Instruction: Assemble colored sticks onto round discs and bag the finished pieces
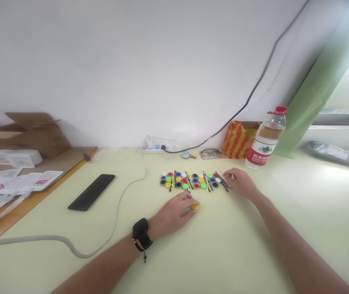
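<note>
Between the thumb and fingers of my left hand (173, 212) is a small round yellow disc (195, 207), held at the table top. Just beyond it lies a row of small round discs (178, 179) in several colours, with thin coloured strips (206, 181) lying in bundles between them. My right hand (242, 183) is at the right end of this row, its fingers curled around the end of a bundle of thin strips (223, 181). Its fingertips partly cover those strips.
A water bottle (266, 141) and a striped bag (238, 139) stand behind my right hand. At the back are glasses (213, 153) and a power strip (153, 149). A black slab (91, 192), a grey cable (121, 204) and a cardboard box (39, 134) are leftward.
</note>
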Available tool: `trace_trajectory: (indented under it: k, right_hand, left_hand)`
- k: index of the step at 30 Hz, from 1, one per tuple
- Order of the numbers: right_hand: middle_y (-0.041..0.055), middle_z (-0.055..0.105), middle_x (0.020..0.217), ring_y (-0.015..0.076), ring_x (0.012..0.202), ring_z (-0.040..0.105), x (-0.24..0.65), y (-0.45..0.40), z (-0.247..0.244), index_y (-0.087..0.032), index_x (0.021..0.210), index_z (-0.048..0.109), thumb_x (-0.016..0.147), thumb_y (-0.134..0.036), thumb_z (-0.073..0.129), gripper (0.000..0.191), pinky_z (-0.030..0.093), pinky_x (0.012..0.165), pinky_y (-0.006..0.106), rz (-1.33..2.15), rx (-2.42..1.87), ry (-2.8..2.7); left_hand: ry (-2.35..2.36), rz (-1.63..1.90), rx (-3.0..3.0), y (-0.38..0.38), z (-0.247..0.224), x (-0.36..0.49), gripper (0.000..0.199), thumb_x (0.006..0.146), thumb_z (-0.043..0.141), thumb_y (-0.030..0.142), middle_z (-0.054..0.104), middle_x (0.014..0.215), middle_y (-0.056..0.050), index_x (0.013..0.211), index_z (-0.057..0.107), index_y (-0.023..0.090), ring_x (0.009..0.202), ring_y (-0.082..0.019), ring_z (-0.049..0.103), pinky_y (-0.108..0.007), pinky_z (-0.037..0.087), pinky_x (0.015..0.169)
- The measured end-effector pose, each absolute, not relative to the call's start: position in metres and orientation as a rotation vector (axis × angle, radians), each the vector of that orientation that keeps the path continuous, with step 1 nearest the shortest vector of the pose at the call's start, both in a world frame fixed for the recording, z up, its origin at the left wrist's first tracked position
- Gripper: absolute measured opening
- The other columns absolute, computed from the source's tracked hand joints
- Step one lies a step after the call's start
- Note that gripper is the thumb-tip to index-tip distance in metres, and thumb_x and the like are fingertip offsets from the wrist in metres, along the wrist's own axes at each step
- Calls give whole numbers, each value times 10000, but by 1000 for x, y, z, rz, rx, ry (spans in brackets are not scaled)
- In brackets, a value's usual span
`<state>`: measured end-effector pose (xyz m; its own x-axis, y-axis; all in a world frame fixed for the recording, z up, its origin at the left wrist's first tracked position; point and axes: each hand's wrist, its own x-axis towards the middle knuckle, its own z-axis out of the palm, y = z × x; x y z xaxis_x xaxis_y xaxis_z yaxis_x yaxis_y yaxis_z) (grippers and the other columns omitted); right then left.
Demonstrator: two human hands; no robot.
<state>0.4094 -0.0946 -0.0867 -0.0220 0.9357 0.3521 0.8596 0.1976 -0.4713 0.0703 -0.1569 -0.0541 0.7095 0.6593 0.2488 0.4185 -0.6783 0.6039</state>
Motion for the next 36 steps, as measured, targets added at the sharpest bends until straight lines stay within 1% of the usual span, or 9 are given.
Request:
trace_trajectory:
  k: [6,10,18,25,30,32,36]
  right_hand:
    - [56,733,930,225,819,648,406,-90,-96,-245,902,746,876,-251,542,206,458,732,340,198,-1689,-1967]
    - [57,739,966,231,871,657,406,-89,-97,-242,909,731,881,-223,533,201,459,759,341,194,-1695,-1965]
    - [57,732,974,228,880,659,407,-90,-101,-240,924,732,862,-184,550,201,450,761,334,150,-1741,-1938]
    - [48,709,910,208,841,655,406,-89,-102,-222,901,697,852,-152,549,170,447,748,313,160,-1707,-1953]
    - [58,683,946,206,872,652,406,-88,-103,-214,898,656,870,-160,531,140,461,775,316,157,-1656,-1936]
    - [63,673,939,212,864,648,406,-88,-103,-216,905,645,879,-181,532,121,467,776,325,152,-1614,-1909]
    - [69,666,915,229,853,635,406,-88,-102,-221,898,623,898,-230,536,88,472,764,344,139,-1554,-1881]
  left_hand:
    - [819,606,2401,-153,-55,66,264,1010,504,379,622,1167,-80,1172,669,252,1105,-240,599,-364,501,971]
    - [817,591,2390,-152,-54,66,246,1007,509,357,624,1157,-76,1163,666,251,1085,-236,604,-368,495,973]
    - [807,598,2365,-153,-50,66,166,984,548,326,633,1106,-63,1066,665,241,1052,-223,606,-337,497,937]
    - [795,616,2341,-152,-52,66,170,975,559,318,631,1091,-65,1075,666,233,1046,-222,601,-339,494,937]
    - [793,600,2329,-151,-53,66,152,969,568,311,626,1105,-59,1062,662,235,1050,-215,593,-315,488,889]
    - [810,603,2320,-151,-53,66,155,968,572,318,629,1108,-58,1062,661,234,1026,-210,591,-307,483,851]
    - [854,614,2305,-150,-54,65,158,952,600,333,654,1067,-41,1060,659,234,896,-182,576,-308,463,812]
